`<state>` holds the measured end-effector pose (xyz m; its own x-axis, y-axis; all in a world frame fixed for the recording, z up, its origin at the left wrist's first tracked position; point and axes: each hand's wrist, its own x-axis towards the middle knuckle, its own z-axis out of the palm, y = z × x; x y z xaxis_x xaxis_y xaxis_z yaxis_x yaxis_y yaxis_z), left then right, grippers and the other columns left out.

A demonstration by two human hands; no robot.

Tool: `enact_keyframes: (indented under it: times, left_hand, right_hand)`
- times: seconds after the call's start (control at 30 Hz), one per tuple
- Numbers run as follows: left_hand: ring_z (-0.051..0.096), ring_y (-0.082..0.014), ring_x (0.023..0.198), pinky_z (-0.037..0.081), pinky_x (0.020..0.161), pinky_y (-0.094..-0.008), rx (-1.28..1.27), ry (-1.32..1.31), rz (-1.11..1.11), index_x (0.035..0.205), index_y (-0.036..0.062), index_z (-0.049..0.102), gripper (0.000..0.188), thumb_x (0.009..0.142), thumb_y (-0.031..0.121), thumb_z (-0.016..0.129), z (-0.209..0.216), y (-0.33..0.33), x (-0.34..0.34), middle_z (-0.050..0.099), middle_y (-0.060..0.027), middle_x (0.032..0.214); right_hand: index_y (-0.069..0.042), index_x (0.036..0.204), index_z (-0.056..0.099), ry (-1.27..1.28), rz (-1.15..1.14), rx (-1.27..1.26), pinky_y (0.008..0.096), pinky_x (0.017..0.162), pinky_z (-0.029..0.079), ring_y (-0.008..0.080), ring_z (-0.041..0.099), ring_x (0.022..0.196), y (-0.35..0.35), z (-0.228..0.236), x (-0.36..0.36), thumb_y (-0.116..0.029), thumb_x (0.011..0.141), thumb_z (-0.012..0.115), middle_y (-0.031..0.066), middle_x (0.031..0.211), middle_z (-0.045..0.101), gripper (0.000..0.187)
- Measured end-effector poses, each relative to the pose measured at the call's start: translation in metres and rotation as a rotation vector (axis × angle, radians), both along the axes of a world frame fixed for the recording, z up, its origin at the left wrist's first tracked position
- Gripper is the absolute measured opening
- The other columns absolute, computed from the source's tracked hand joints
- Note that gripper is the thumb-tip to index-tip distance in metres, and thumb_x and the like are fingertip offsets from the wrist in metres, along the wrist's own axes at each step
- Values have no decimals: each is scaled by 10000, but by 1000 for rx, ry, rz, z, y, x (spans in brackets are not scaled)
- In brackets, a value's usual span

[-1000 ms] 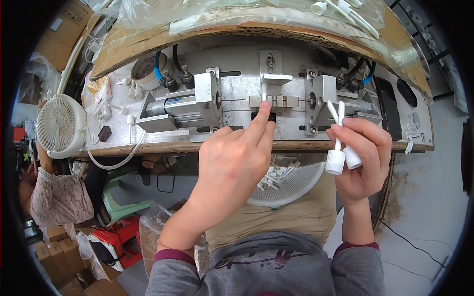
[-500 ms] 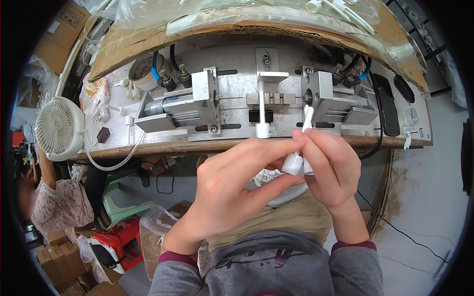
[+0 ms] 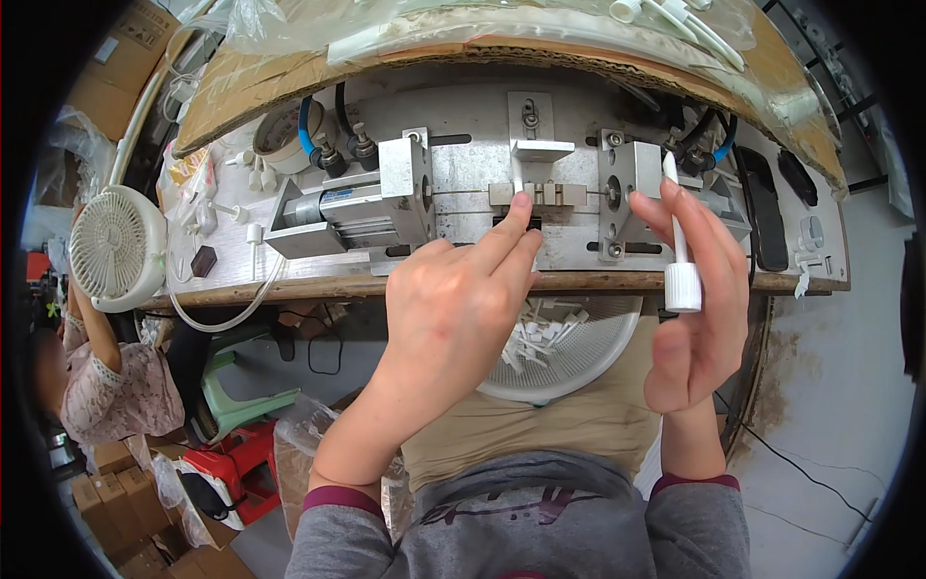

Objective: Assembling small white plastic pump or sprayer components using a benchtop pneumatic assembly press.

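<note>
My left hand [image 3: 449,304] reaches to the metal fixture at the middle of the bench, index finger laid on a white stick [image 3: 517,174] standing in it. The fingers cover the stick's lower end, and the thumb is mostly hidden beneath them; the hand seems closed round that end. To the right, my right hand [image 3: 709,299] is raised with a white capped stick [image 3: 682,287] between its fingers, ribbed cap down and thin tip up. Its thumb stands apart from the cap. The fixture's small metal block [image 3: 569,195] sits just right of my left fingertips.
Metal cylinder units flank the fixture, one left [image 3: 352,212] and one right [image 3: 641,174]. A white basket [image 3: 617,338] of white sticks rests on my lap. A white fan [image 3: 118,249] stands left; cardboard [image 3: 463,60] overhangs the back. Another person's sleeve [image 3: 116,386] shows at left.
My hands have parted: the left moved forward onto the stick in the fixture, the right moved right and up with a white capped stick. The basket has come into fuller view.
</note>
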<state>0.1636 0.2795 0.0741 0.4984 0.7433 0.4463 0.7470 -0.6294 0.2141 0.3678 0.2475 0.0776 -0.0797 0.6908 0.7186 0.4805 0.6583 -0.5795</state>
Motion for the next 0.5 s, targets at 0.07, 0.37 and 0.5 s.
enact_keyframes:
  times: [0.07,0.37,0.5]
  left_hand:
    - [611,-187,572,491,556,-286,-13,-19,-23,1009,102,753,332,691,158,829,2,2,0,720,-20,1195]
    - [636,-89,659,493,618,-222,-51,-379,-155,1074,60,753,305,781,113,820,55,52,-18,752,-44,911]
    - [709,-138,867,552,808,-290,165,-473,7,1031,51,769,266,877,267,757,99,126,-23,760,-60,942]
  right_hand:
    - [97,1266,560,173,39,-35,390,1008,488,343,654,1117,-1,-4,-4,-65,873,723,290,1289,590,455]
    - [9,1043,665,-179,-81,-120,337,806,573,267,686,982,-9,-2,-11,8,746,789,204,1278,627,321]
    - [10,1015,643,-378,-53,-127,313,665,558,218,698,761,-6,-10,-24,-21,754,736,179,1279,646,279]
